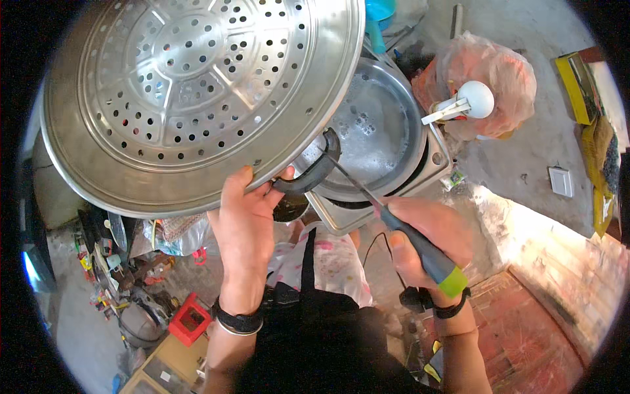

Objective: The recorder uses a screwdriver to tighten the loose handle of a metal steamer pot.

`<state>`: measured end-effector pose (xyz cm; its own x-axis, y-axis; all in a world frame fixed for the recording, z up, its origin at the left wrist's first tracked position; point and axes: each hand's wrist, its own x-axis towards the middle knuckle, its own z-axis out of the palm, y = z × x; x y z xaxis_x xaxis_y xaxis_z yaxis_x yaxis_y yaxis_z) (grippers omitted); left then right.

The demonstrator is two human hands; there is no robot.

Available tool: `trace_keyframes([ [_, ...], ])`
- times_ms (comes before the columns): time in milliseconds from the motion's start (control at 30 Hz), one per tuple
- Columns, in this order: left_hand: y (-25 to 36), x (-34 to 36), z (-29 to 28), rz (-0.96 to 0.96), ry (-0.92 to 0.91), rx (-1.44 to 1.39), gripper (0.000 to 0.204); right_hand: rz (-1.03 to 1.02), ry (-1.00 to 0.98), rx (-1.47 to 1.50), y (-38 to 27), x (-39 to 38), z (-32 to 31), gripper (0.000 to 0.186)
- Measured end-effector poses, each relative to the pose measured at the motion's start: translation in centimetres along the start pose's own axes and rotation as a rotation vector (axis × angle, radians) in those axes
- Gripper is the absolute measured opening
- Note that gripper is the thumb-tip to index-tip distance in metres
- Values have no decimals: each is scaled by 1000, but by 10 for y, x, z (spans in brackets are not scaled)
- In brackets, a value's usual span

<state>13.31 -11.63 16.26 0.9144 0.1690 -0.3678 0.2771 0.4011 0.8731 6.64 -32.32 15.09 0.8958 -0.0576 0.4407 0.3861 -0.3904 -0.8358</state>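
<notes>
My left hand (246, 226) is closed on the lower rim of a large steel steamer pan (125, 180), beside its curved black side handle (308, 176). The pan is tilted up, its base with many round holes facing me. In my right hand (433, 240) is a screwdriver (420, 246) with a grey handle and a bright green end. Its thin shaft slants up and left to the black handle, the tip at or inside the handle's inner side. Whether the tip sits on a screw is too small to tell.
Behind the steamer pan a round steel pot (380, 131) with bubbly water stands on a gas stove (335, 213). A bagged bucket (482, 72) is at the back right. Tools (108, 269) and a red box (190, 320) lie at the left, a reddish wooden board (512, 328) at the lower right.
</notes>
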Motion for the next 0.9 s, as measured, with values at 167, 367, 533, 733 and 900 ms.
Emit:
trace_keyframes([
  [167, -3, -2, 9, 73, 56, -63, 31, -122, -156, 27, -11, -5, 10, 24],
  [367, 2, -2, 12, 109, 90, -54, 32, -178, -210, -28, -6, -5, 8, 24],
  [533, 8, 2, 10, 55, 49, -68, 33, -63, 7, 5, 17, -6, 3, 24],
  [733, 7, 11, 0, -40, 71, -93, 34, -109, -161, 27, 14, -23, 5, 27],
  [900, 6, 13, -2, -70, 8, -69, 35, -138, -258, 120, -10, -9, 9, 23],
])
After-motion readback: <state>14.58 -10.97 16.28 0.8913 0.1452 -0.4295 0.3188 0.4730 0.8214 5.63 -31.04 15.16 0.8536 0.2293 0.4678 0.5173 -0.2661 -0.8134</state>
